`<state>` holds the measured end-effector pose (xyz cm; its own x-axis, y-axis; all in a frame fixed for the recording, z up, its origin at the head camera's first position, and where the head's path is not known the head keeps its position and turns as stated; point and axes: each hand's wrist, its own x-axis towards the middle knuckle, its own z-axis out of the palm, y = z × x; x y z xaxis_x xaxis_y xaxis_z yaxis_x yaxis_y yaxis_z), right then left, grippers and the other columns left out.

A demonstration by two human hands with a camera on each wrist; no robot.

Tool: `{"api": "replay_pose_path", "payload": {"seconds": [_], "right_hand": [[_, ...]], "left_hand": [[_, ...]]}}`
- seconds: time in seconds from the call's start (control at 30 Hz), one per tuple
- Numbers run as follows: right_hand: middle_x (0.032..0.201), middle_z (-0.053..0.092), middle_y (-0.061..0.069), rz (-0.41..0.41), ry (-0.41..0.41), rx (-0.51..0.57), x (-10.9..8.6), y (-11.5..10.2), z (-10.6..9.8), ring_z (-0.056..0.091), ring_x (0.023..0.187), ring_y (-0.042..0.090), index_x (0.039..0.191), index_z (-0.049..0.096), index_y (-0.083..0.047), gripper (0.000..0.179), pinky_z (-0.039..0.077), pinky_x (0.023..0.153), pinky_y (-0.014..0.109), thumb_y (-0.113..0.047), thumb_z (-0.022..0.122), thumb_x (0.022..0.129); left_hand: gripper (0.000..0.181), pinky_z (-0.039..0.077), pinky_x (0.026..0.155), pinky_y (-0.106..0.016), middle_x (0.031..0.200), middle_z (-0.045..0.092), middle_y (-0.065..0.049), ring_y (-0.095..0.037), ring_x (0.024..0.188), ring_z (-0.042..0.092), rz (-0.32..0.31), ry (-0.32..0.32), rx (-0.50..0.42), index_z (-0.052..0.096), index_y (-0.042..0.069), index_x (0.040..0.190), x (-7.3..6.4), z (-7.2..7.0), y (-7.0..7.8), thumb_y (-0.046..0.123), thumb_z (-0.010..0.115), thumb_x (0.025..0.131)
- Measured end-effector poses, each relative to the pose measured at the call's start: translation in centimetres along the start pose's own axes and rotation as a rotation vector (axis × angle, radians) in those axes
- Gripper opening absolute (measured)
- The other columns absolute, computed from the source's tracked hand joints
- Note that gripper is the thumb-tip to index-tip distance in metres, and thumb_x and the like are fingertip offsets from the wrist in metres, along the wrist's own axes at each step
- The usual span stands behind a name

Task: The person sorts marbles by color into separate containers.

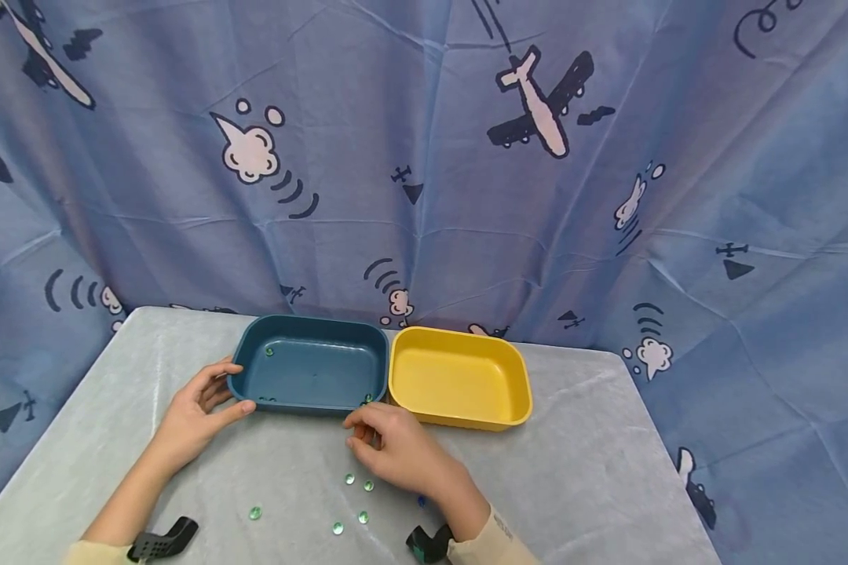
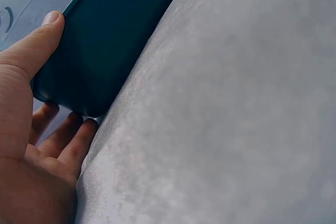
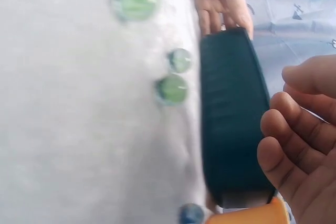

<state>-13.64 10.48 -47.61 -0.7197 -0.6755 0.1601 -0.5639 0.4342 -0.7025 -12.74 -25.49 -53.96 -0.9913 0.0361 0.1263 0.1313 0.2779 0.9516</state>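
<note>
A dark teal tray (image 1: pixel 311 369) lies on the table with a few green glass beads (image 1: pixel 269 351) in it. My left hand (image 1: pixel 196 412) holds its left front corner, thumb at the front rim and fingers against the end wall. In the left wrist view the thumb and fingertips of that hand meet the tray wall (image 2: pixel 100 40). My right hand (image 1: pixel 399 445) hovers by the tray's right front corner, fingers loosely bent. Nothing shows between its thumb and fingers in the right wrist view. On the table below it are several green beads (image 1: pixel 363 517) and a blue bead (image 1: pixel 422 501).
A yellow tray (image 1: pixel 459 377) stands right beside the teal one, with its inside bare. Pale grey cloth covers the table (image 1: pixel 572 471). Behind the table hangs a blue curtain (image 1: pixel 360 196) with plane prints. Each wrist wears a black camera mount (image 1: pixel 164 541).
</note>
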Motion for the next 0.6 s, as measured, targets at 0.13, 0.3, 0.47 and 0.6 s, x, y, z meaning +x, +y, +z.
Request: {"api": "replay_pose_path", "payload": {"seconds": [0.13,0.3,0.47,0.6], "right_hand": [[0.097,0.066,-0.014,0.005,-0.048,-0.01,-0.6,0.3,0.6,0.06,0.087,0.001,0.119,0.077,-0.01,0.015,0.056,0.078,0.015,-0.013,0.076,0.104],[0.097,0.066,-0.015,-0.013,-0.098,-0.031,-1.1,0.5,1.6,0.061,0.087,-0.002,0.118,0.077,-0.012,0.014,0.054,0.078,0.011,-0.013,0.076,0.104],[0.098,0.065,-0.016,-0.002,-0.152,-0.058,-1.6,0.7,2.4,0.062,0.089,-0.002,0.118,0.077,-0.015,0.015,0.053,0.079,0.01,-0.016,0.077,0.103],[0.102,0.066,-0.015,0.033,-0.213,-0.056,-1.9,0.9,2.7,0.061,0.092,-0.004,0.121,0.077,-0.017,0.017,0.054,0.082,0.012,-0.02,0.078,0.104]], "left_hand": [[0.064,0.055,0.096,-0.01,0.174,0.029,-0.027,0.014,0.125,0.05,-0.001,-0.002,-0.002,0.05,0.0,0.153,0.1,0.0,0.0,0.013,0.084,0.1],[0.064,0.055,0.095,-0.01,0.174,0.029,-0.027,0.013,0.125,0.051,-0.008,-0.005,0.0,0.05,0.001,0.153,0.1,-0.1,0.1,0.013,0.084,0.1],[0.064,0.055,0.095,-0.011,0.175,0.029,-0.026,0.011,0.127,0.051,-0.02,-0.007,-0.003,0.05,0.002,0.153,0.1,-0.1,0.1,0.015,0.084,0.1],[0.064,0.056,0.095,-0.011,0.174,0.029,-0.025,0.013,0.125,0.051,-0.022,-0.008,-0.002,0.05,0.002,0.153,0.1,-0.1,0.1,0.015,0.084,0.1]]}}
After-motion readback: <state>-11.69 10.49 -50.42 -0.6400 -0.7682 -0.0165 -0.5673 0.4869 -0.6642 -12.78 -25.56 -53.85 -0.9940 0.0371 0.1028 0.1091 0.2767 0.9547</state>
